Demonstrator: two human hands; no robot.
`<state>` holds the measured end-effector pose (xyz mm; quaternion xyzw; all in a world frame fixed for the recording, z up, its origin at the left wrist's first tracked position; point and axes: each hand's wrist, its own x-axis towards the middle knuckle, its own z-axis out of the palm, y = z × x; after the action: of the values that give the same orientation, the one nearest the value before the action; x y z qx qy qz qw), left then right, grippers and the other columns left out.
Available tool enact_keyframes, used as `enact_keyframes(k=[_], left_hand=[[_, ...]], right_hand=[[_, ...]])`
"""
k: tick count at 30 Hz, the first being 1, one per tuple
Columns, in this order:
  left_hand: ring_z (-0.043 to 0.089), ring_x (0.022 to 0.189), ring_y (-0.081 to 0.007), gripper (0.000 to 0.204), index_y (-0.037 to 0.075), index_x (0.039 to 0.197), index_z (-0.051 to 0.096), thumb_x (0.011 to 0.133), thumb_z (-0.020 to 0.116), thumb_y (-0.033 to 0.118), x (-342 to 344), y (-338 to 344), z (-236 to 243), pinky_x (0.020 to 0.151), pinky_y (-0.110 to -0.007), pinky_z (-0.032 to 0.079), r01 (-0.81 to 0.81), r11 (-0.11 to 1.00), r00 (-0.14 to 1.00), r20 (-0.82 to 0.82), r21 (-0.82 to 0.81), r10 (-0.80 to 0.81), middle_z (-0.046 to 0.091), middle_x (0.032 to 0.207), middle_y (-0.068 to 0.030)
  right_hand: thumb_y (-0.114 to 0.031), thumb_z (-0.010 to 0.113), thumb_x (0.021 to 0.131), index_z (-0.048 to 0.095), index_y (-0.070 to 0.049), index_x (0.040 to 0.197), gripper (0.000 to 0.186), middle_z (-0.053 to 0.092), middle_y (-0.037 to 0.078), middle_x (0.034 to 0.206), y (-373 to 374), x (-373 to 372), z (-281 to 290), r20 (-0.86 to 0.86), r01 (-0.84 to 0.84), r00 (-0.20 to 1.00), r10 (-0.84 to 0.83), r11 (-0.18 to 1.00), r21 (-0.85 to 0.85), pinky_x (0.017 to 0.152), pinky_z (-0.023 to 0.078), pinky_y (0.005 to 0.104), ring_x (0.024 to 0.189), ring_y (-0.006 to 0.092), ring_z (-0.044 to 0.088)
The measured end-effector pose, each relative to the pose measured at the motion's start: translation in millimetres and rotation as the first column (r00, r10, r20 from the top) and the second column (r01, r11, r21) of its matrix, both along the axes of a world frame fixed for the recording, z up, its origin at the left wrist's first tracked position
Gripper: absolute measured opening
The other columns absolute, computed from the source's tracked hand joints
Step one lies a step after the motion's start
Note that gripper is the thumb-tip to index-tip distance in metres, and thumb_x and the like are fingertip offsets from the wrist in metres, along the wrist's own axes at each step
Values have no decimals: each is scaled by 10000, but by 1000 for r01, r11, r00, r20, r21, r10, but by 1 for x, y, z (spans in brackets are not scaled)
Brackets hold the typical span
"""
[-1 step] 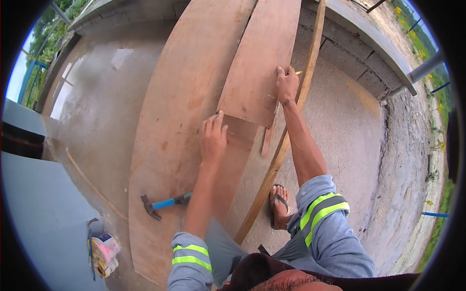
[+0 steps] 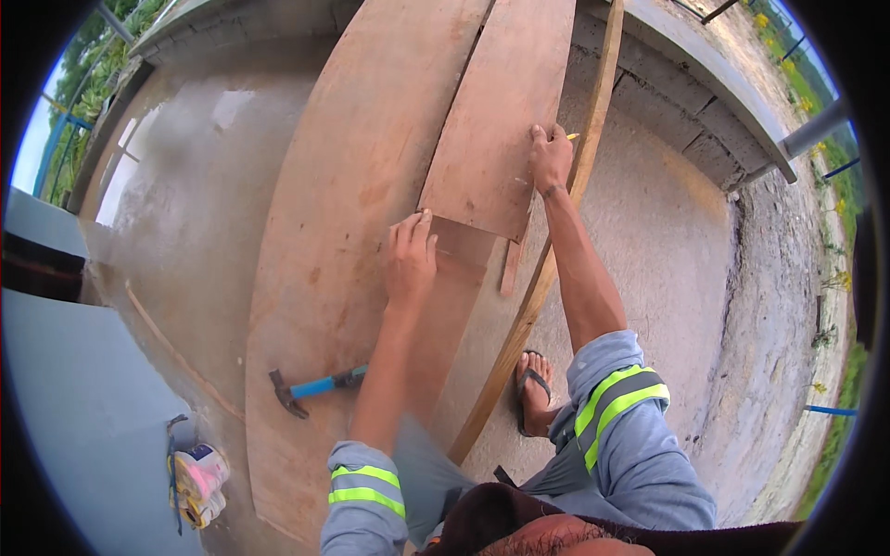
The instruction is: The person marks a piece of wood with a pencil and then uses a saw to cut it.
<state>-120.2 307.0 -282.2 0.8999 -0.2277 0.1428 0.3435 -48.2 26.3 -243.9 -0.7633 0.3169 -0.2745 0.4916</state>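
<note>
A narrow plywood strip (image 2: 482,148) lies on top of a larger plywood sheet (image 2: 320,232). My left hand (image 2: 411,255) is closed at the strip's near left corner, fingertips against its edge. On the strip's right edge, my right hand (image 2: 552,159) grips with the thumb on top and the other fingers curled over the side. A thin yellow pencil-like stick (image 2: 572,136) pokes out from that hand; most of it is hidden. A claw hammer (image 2: 315,387) with a blue and black handle rests on the large sheet, left of my left forearm.
A long timber (image 2: 542,278) runs along the right of the sheets, near my sandalled foot (image 2: 534,394). A thin wood piece (image 2: 510,269) shows under the strip. A low block wall (image 2: 658,107) stands behind. Wet concrete and a pink-and-white bag (image 2: 199,482) are at left.
Both hands and the plywood strip have shifted very slightly to the right. The hammer and the large sheet look unmoved.
</note>
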Motion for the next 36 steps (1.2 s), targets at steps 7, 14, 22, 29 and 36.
enact_keyframes(k=[7,14,22,29,36], left_hand=[[538,1148,-299,319,24,1192,654,877,645,75,3,-6,-8,977,-402,470,-16,1000,999,38,25,16,594,1291,-86],[543,1143,-306,280,-15,1171,660,908,573,27,6,-3,-19,977,-396,474,-57,987,995,86,147,44,615,1275,-111],[564,1107,-323,299,-4,1175,660,911,519,-20,12,11,-16,961,-397,480,4,997,999,33,-82,-2,637,1229,-123],[575,1083,-344,310,7,1181,653,894,540,-25,13,19,-9,954,-415,474,43,983,997,-55,-178,-53,642,1188,-136],[613,1036,-310,268,35,1096,704,869,582,-35,7,33,-10,911,-395,495,23,987,998,-60,-160,-33,668,1098,-118]], right_hand=[[-235,639,920,544,72,1309,505,640,287,1201,-3,-6,-11,-51,37,998,-44,991,-131,971,470,432,1149,399,613],[-267,637,934,428,78,1412,625,565,334,1292,9,-1,-31,-64,-48,997,50,998,41,1031,438,440,1220,434,559],[-277,677,886,345,96,1449,753,505,339,1364,24,-8,-42,-42,-5,999,-1,987,-159,1070,400,423,1294,425,495],[-236,662,897,331,108,1444,726,480,336,1391,29,-23,-51,49,-46,997,53,988,-149,1092,376,411,1321,417,469],[-233,648,913,321,123,1434,711,505,357,1346,47,-37,-41,-8,-78,997,77,990,-122,1065,401,416,1279,438,501]])
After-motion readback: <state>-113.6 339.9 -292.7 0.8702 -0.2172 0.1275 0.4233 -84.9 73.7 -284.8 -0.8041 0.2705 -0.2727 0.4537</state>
